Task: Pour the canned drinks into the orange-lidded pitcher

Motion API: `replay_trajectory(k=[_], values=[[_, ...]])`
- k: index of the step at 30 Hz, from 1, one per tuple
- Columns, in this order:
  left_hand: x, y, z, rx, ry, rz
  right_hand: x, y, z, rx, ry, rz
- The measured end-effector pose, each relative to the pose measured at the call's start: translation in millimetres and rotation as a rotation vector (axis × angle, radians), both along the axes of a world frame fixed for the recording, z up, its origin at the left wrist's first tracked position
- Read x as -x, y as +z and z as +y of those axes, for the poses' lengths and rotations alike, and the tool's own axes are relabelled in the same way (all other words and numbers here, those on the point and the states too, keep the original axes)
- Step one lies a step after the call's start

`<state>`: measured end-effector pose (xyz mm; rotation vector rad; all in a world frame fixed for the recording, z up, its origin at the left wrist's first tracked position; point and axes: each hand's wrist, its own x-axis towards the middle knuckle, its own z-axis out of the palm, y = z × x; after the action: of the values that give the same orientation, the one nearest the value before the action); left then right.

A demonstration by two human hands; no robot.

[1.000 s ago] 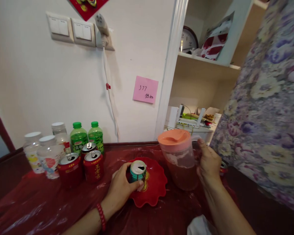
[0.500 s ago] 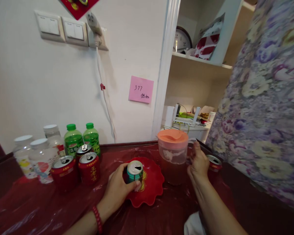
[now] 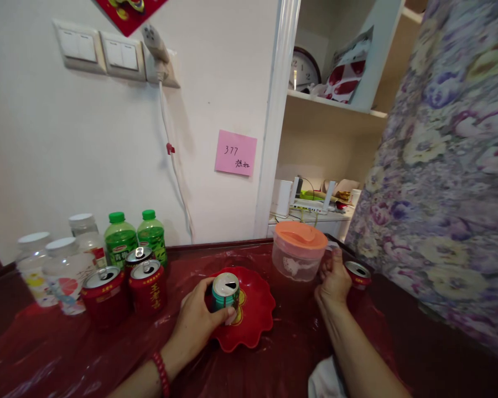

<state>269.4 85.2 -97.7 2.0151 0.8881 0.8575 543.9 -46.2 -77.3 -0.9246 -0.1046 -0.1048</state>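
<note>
My left hand [image 3: 199, 315] is wrapped round a green can [image 3: 225, 293] with an opened top, which stands on the left part of a red scalloped plate [image 3: 257, 309]. To the right, my right hand [image 3: 334, 279] grips the handle of a clear plastic pitcher [image 3: 295, 262] with an orange lid. The pitcher tilts a little to the left, and its lower part blends with the dark red table covering. Just beyond my right wrist stands a red can [image 3: 358, 273], partly hidden by it.
At the left stand several red cans [image 3: 147, 287], two green bottles [image 3: 151, 235] and several white-lidded jars [image 3: 66, 276]. A white cloth [image 3: 326, 378] lies at the front edge. A floral curtain [image 3: 444, 166] hangs at the right, beside shelves.
The pitcher has tilted, with its lid shifting slightly right in view. My left hand still holds the green can on the plate. The whole view has shifted slightly.
</note>
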Motion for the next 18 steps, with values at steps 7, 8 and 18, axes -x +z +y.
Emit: replay_trajectory(k=[7, 8, 18], values=[[0, -4.5, 7, -0.017, -0.004, 0.018, 1, -6.7, 3, 0.047, -0.066, -0.028], [0, -6.6, 8, -0.025, -0.007, 0.018, 1, -7.4, 4, 0.064, -0.078, -0.031], [-5, -25.6, 35, -0.159, 0.090, -0.004, -6, -6.6, 4, 0.260, -0.207, -0.198]])
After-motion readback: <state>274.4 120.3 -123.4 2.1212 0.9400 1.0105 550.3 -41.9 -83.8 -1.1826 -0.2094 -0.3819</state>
